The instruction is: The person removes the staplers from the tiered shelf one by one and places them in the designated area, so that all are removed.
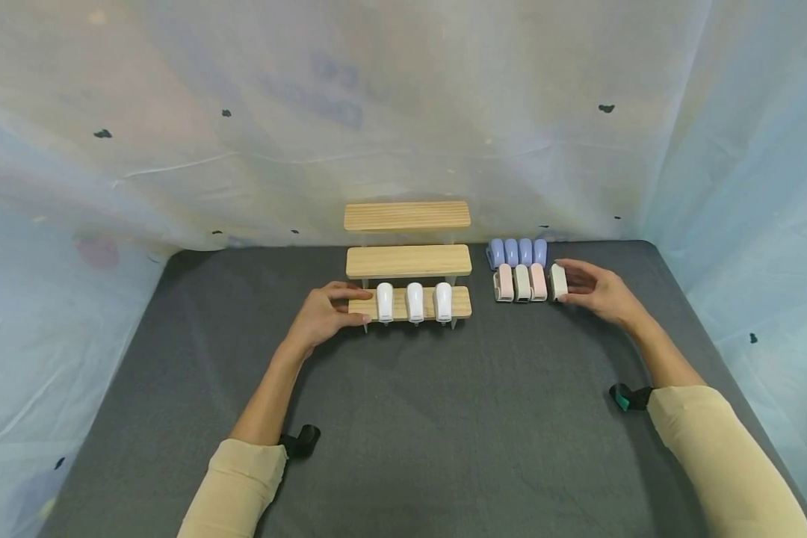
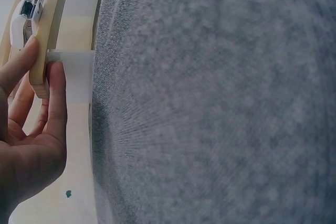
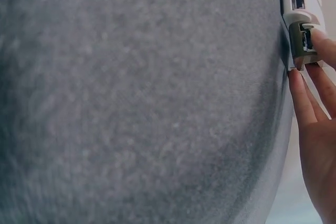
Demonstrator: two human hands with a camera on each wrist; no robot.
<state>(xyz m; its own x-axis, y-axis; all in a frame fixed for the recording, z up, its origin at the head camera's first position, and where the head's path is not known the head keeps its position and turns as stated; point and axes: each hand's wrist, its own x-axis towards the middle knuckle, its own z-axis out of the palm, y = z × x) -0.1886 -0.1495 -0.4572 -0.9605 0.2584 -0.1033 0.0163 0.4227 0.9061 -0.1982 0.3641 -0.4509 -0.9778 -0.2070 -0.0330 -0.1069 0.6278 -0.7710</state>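
Note:
My left hand (image 1: 323,317) grips the left end of the lowest plank of a three-step wooden shelf (image 1: 409,261). In the left wrist view, the thumb and fingers lie on opposite sides of that plank (image 2: 51,27). Three white small staplers (image 1: 415,302) stand in a row on the lowest step; the two upper steps are bare. At the right, my right hand (image 1: 601,293) holds a cream small stapler (image 1: 558,283) between thumb and fingers. It is at the right end of the front row, a little apart from a pink small stapler (image 1: 538,282).
Another pink stapler (image 1: 504,282) and a cream one (image 1: 521,283) complete the front row. Several purple staplers (image 1: 518,252) stand close behind. The dark grey cloth-covered table (image 1: 444,418) ends at pale hanging sheeting (image 1: 403,97) at the back and sides.

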